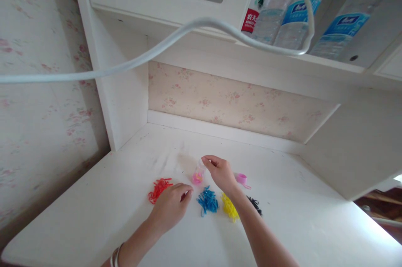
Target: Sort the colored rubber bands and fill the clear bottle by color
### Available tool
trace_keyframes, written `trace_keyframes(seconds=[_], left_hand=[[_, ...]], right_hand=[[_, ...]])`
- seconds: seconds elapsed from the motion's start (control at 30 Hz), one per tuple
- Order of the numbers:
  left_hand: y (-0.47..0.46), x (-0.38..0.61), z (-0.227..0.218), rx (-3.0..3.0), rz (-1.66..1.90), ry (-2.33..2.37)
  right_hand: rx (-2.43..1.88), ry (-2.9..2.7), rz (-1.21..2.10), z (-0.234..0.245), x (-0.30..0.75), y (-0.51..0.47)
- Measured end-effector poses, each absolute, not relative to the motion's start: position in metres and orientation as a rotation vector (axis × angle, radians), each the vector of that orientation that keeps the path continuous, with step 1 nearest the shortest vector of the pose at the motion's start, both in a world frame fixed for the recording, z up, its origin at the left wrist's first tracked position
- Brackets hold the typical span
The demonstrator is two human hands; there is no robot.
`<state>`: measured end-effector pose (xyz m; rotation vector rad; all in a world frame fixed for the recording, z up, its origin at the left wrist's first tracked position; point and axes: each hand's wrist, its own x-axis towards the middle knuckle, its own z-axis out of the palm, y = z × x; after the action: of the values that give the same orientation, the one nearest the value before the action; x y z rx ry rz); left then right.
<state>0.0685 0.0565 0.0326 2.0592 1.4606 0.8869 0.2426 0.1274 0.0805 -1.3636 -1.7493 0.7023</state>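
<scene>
My right hand (221, 173) is closed in a pinch at the rim of a small clear container (200, 166). Pink and some yellow bits (197, 178) lie in the container's bottom. Whatever the right fingertips hold is too small to make out. Beside the pile of red rubber bands (159, 189), my left hand (174, 204) has its thumb and fingers together, and I cannot see what is between them. Blue rubber bands (207, 200) lie heaped between the hands. Yellow bands (229, 208) and black bands (255, 205) are partly hidden by my right forearm.
A pink ring-shaped piece with a strap (241, 179) lies behind my right wrist. The white desk (94, 216) has side panels and a back wall. A white cable (201, 24) crosses in front of the cabinet, and plastic bottles (295, 15) stand on the upper shelf.
</scene>
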Motion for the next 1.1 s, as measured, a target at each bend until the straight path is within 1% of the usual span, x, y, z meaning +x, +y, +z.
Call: trace_keyframes(seconds=[0.17,0.3,0.43,0.53,0.7,0.9,1.1], left_hand=[[0.051,0.08,0.038,2.046,0.876,1.431],[0.036,0.109,0.036,2.188,0.743,1.384],[0.027,0.146,0.028,2.318,0.554,1.349],[0.029,0.168,0.025,2.365,0.498,1.37],[0.032,0.19,0.024,2.445,0.445,1.395],[0.034,0.198,0.02,2.496,0.378,1.38],[0.032,0.199,0.022,2.505,0.348,1.393]], right_hand=[[-1.334,-1.587,0.696,0.08,0.252,0.117],[-1.394,-1.532,0.704,0.07,0.276,0.098],[-1.497,-1.438,0.713,0.046,0.312,0.071],[-1.596,-1.364,0.731,0.021,0.336,0.04],[-1.993,-1.383,0.541,-0.013,0.355,-0.008],[-2.12,-1.611,0.473,-0.009,0.352,-0.008],[-2.157,-1.605,0.487,-0.006,0.354,-0.004]])
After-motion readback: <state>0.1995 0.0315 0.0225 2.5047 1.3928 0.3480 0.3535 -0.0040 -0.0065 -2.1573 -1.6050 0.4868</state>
